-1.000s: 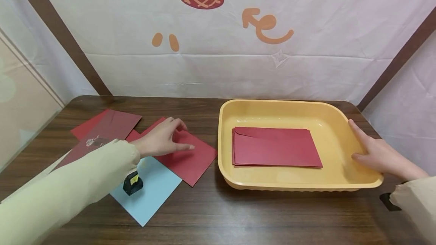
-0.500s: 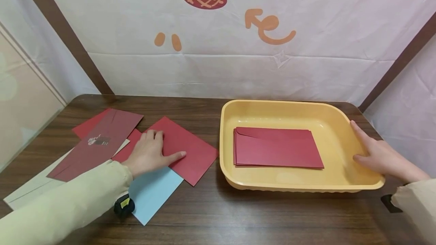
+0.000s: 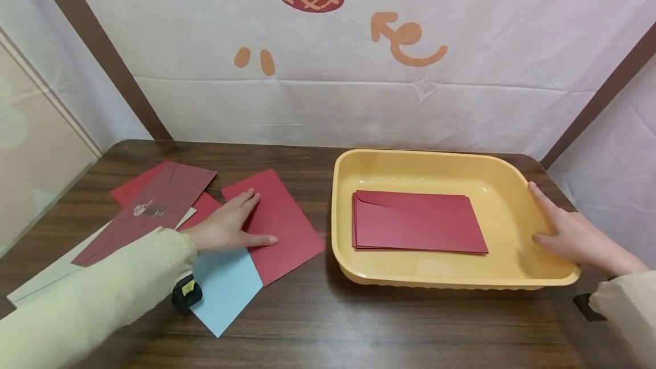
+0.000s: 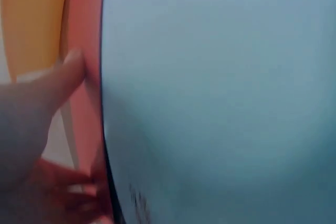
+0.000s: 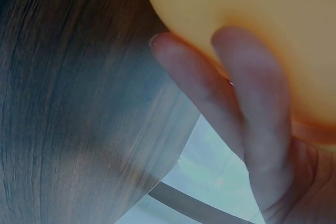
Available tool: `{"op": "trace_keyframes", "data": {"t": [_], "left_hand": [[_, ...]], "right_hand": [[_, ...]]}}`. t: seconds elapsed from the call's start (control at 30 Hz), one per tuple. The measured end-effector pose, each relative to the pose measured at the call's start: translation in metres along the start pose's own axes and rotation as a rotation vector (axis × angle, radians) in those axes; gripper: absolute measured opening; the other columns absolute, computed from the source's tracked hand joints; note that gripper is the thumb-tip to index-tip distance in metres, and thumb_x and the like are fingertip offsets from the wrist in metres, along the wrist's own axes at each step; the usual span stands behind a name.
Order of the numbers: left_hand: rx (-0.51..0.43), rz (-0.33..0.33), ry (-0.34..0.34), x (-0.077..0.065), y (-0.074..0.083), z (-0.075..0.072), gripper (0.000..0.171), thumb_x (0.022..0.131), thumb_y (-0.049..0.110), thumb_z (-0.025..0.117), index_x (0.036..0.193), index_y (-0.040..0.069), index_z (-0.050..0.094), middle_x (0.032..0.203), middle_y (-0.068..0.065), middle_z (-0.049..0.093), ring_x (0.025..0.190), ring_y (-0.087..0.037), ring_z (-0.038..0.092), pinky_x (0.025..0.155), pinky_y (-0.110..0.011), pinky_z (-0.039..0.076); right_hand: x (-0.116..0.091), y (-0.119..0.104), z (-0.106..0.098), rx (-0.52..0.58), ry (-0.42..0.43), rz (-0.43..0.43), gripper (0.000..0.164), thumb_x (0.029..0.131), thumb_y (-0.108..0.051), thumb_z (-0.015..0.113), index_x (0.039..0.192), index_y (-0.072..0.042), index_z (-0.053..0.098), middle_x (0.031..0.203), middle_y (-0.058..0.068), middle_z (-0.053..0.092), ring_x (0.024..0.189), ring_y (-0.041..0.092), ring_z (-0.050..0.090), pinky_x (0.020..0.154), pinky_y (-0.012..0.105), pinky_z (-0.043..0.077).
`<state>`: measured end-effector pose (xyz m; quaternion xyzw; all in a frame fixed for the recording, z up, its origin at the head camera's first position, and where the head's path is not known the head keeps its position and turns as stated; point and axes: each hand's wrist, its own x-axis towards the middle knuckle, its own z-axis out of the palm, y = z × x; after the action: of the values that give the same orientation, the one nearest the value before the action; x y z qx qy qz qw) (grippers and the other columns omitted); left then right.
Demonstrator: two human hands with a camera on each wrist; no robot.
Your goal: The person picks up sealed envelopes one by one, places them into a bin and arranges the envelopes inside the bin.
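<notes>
Brown table (image 3: 379,329), red envelope (image 3: 289,226) beneath the left fingers (image 3: 245,201).

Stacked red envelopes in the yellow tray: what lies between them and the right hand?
In the head view, only the bare inside of the yellow tray lies between the red envelopes and the right hand.
</notes>
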<state>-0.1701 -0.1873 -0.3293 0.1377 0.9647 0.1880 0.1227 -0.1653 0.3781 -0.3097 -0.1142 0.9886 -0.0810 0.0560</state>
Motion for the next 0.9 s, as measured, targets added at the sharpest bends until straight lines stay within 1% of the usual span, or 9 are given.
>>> {"op": "trace_keyframes", "data": {"t": [0.13,0.2,0.37,0.43,0.5,0.57,0.63,0.73,0.9], "left_hand": [[-0.07,0.06,-0.095,0.005,-0.008,-0.01,0.104,0.079,0.053,0.072,0.151,-0.001,0.02,0.157,-0.025,0.011,0.143,-0.047,0.012,0.11,-0.063,0.023],[-0.096,0.081,-0.135,0.008,-0.012,-0.013,0.103,0.078,0.051,0.073,0.152,0.003,0.02,0.159,-0.022,0.009,0.143,-0.046,0.01,0.11,-0.064,0.022],[-0.137,0.099,-0.182,0.013,-0.014,-0.018,0.102,0.077,0.047,0.076,0.153,0.008,0.021,0.16,-0.018,0.008,0.144,-0.045,0.009,0.109,-0.064,0.022],[-0.131,0.118,-0.142,0.009,-0.011,-0.018,0.099,0.078,0.042,0.077,0.152,0.005,0.022,0.159,-0.02,0.01,0.143,-0.045,0.012,0.109,-0.063,0.024],[-0.105,0.119,-0.066,0.002,-0.004,-0.015,0.094,0.081,0.036,0.075,0.15,-0.001,0.024,0.157,-0.024,0.014,0.142,-0.046,0.016,0.109,-0.062,0.026],[-0.07,0.077,0.013,-0.006,0.009,-0.009,0.089,0.086,0.035,0.071,0.147,-0.009,0.023,0.154,-0.03,0.018,0.14,-0.048,0.02,0.109,-0.06,0.027],[-0.033,0.009,0.07,-0.014,0.023,-0.002,0.089,0.089,0.04,0.065,0.143,-0.017,0.022,0.15,-0.036,0.018,0.138,-0.051,0.021,0.109,-0.06,0.027],[0.021,-0.089,0.098,-0.023,0.043,0.01,0.098,0.09,0.051,0.058,0.139,-0.024,0.019,0.147,-0.042,0.017,0.137,-0.055,0.02,0.11,-0.059,0.027],[0.058,-0.145,0.097,-0.029,0.059,0.027,0.105,0.088,0.062,0.052,0.136,-0.027,0.021,0.146,-0.046,0.01,0.138,-0.058,0.011,0.111,-0.06,0.022]], "right_hand": [[-0.001,0.0,-0.001,-0.002,-0.005,0.008,0.102,0.081,-0.013,0.065,0.15,0.001,-0.009,0.093,0.028,0.06,0.064,0.024,0.049,0.06,0.033,0.039],[-0.001,-0.001,-0.001,0.001,-0.004,0.011,0.102,0.081,-0.013,0.065,0.15,0.0,-0.009,0.096,0.031,0.06,0.064,0.024,0.05,0.059,0.033,0.039],[-0.001,-0.001,0.0,0.0,0.001,0.01,0.103,0.081,-0.013,0.065,0.15,-0.001,-0.009,0.1,0.037,0.058,0.063,0.025,0.052,0.058,0.032,0.04],[-0.001,-0.001,0.0,0.003,0.003,0.003,0.102,0.081,-0.013,0.065,0.15,-0.002,-0.009,0.102,0.038,0.057,0.063,0.025,0.053,0.057,0.032,0.04],[-0.001,-0.001,0.001,0.006,0.001,-0.002,0.102,0.081,-0.013,0.065,0.15,-0.002,-0.009,0.106,0.04,0.056,0.064,0.025,0.054,0.058,0.032,0.04],[-0.001,-0.001,0.001,0.01,-0.001,-0.003,0.103,0.081,-0.013,0.066,0.15,-0.003,-0.009,0.108,0.041,0.054,0.065,0.025,0.054,0.058,0.032,0.04],[-0.002,0.0,0.001,0.011,0.0,0.001,0.103,0.081,-0.013,0.066,0.15,-0.002,-0.01,0.107,0.041,0.055,0.064,0.025,0.054,0.057,0.032,0.04],[-0.003,0.002,0.0,0.008,0.009,0.004,0.104,0.08,-0.012,0.066,0.15,-0.002,-0.01,0.102,0.039,0.056,0.062,0.024,0.054,0.056,0.032,0.04],[-0.002,0.0,0.001,-0.004,0.011,-0.008,0.102,0.081,-0.013,0.065,0.15,-0.002,-0.009,0.109,0.042,0.054,0.065,0.027,0.055,0.058,0.033,0.041]]}}
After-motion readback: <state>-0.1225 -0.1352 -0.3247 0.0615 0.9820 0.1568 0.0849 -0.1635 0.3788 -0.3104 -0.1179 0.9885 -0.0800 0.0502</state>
